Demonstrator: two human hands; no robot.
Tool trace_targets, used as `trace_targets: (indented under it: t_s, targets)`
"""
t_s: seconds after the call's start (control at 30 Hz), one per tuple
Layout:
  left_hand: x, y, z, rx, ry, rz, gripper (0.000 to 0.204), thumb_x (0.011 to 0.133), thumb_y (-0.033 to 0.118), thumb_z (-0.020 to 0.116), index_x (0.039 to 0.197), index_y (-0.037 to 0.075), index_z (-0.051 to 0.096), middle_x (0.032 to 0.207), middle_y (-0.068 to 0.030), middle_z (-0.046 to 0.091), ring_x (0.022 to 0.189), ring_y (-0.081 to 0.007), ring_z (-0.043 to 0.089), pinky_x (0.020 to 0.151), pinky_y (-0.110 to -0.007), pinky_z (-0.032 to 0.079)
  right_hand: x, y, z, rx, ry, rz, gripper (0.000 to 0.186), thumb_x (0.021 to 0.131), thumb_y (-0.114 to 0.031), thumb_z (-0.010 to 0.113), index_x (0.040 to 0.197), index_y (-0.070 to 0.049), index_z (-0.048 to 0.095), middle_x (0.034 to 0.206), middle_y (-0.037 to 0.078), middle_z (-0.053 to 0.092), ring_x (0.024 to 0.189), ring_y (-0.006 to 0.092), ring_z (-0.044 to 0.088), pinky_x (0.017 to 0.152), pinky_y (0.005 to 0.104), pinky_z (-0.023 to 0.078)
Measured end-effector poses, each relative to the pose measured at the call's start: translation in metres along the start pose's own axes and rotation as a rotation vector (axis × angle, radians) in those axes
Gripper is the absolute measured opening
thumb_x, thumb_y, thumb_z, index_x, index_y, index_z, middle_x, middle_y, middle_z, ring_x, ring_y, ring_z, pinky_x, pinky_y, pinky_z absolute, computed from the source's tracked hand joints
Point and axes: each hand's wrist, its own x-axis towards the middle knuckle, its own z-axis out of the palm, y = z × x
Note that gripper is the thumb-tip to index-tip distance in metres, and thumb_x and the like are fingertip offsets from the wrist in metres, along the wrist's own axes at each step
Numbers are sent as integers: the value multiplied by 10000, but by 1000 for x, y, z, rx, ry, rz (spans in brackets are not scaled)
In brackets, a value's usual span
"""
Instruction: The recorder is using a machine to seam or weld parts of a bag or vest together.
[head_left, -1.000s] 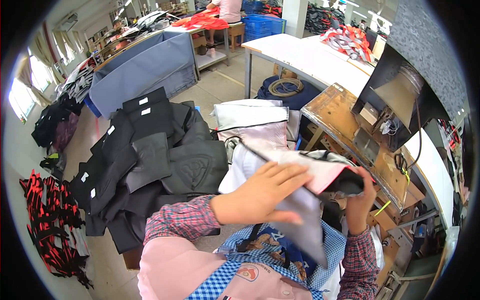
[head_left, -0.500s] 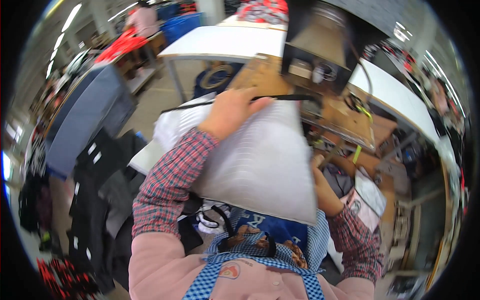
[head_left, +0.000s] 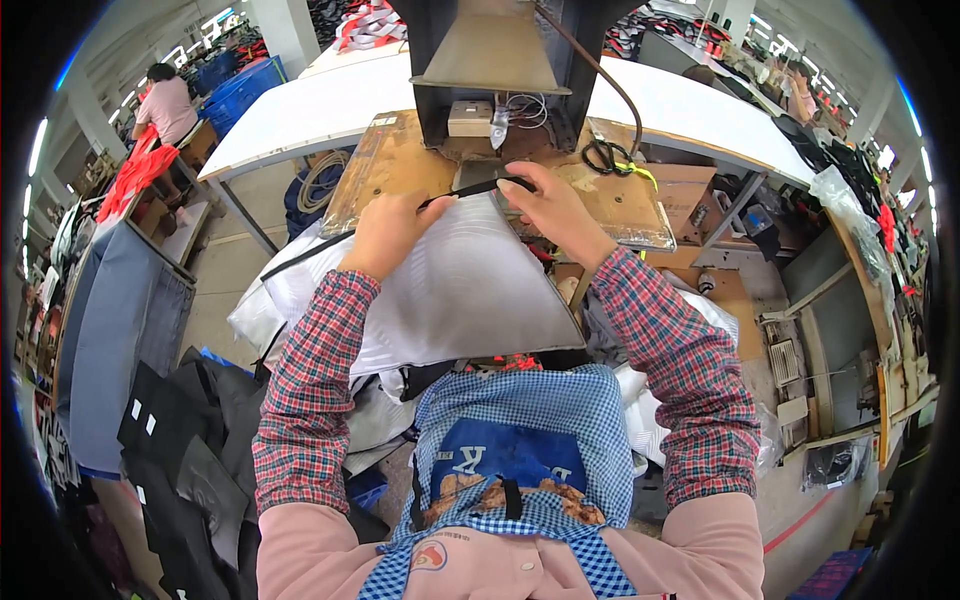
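Note:
A shiny white fabric panel [head_left: 460,290] with a black edging strip [head_left: 310,255] along its far side hangs in front of me. My left hand [head_left: 388,232] pinches the strip between thumb and fingers, left of the machine's work point. On the other side, my right hand [head_left: 562,215] is closed on the strip's right end. Between the hands, the strip lies at the front of a dark machine [head_left: 590,60], just below its small metal head [head_left: 499,125]. The panel drapes off the worn wooden work board [head_left: 390,160] toward my checked apron [head_left: 590,410].
White tables [head_left: 290,115] stand behind the machine. Black scissors [head_left: 605,156] lie on the board's right. Dark fabric pieces [head_left: 190,440] are piled at lower left, near a grey-blue padded rack [head_left: 115,330]. A person [head_left: 168,105] sits at far left.
My right hand has come up from beside the panel to the strip. My left hand has stayed on the edge. The view has turned right, and the panel now hangs lower.

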Motion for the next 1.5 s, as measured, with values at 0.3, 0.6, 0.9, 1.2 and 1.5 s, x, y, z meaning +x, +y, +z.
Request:
trace_targets:
  t_s: [0.3, 0.6, 0.9, 1.2, 1.5]
  targets:
    - [39, -12, 11, -41, -65, 30, 485, 905, 445, 587, 783, -12, 693, 663, -221, 621, 658, -396, 609, 647, -465, 480, 45, 21, 1, 392, -2, 327, 208, 958, -273, 556, 863, -88, 552, 717, -32, 510, 655, 79, 516, 642, 248, 477]
    - [55, -15, 8, -141, -93, -34, 444, 918, 428, 580, 897, 5, 712, 705, -226, 631, 665, -391, 613, 649, -440, 481, 70, 30, 2, 785, -142, 543, 216, 969, -248, 487, 798, -117, 497, 663, -61, 435, 597, 86, 399, 549, 240, 357]
    - [65, -21, 8, -163, -26, -48, 442, 922, 418, 577, 886, 0, 716, 705, -222, 638, 659, -367, 626, 651, -421, 488, 83, 29, 8, 823, -103, 462, 229, 939, -225, 472, 729, -133, 487, 609, -57, 430, 550, 98, 396, 526, 246, 352]
    - [71, -27, 12, -146, 9, -68, 469, 914, 440, 584, 859, -5, 718, 694, -212, 644, 643, -358, 629, 658, -408, 500, 89, 31, 14, 860, -28, 370, 247, 924, -204, 478, 692, -122, 498, 620, -50, 462, 550, 85, 403, 527, 225, 335]
    - [72, -26, 12, -137, 21, -71, 461, 909, 446, 590, 881, 8, 731, 701, -202, 661, 646, -334, 646, 677, -395, 518, 97, 39, 21, 780, 52, 324, 220, 907, -187, 465, 694, -140, 496, 569, -59, 443, 487, 77, 395, 447, 240, 297]
